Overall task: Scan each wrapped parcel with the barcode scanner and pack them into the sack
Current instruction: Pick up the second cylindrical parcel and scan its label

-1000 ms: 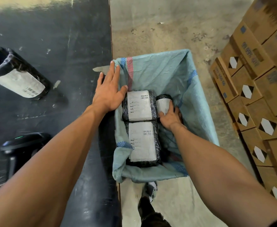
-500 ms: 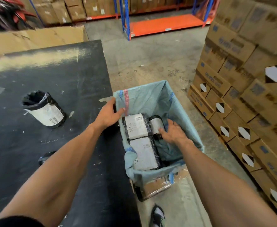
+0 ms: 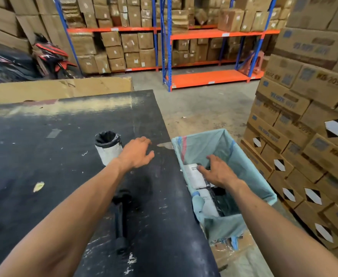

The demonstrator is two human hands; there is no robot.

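A light blue woven sack (image 3: 242, 156) hangs open at the right edge of the black table (image 3: 44, 156). Inside it lie black-wrapped parcels with white labels (image 3: 194, 174). My right hand (image 3: 218, 172) hovers over them with loose fingers, holding nothing. My left hand (image 3: 136, 154) is above the table, fingers relaxed and empty, just right of one upright black-wrapped cylindrical parcel with a white label (image 3: 108, 146). The black barcode scanner (image 3: 122, 214) lies on the table under my left forearm, partly hidden.
Stacked cardboard boxes (image 3: 308, 136) stand close on the right of the sack. Blue and orange racking with boxes (image 3: 204, 47) fills the back. A motorbike (image 3: 50, 56) is parked far left. Concrete floor runs between table and shelves.
The view has tilted up. My left hand left the sack's rim and moved left over the table toward the standing parcel. My right hand rose off the small parcel in the sack.
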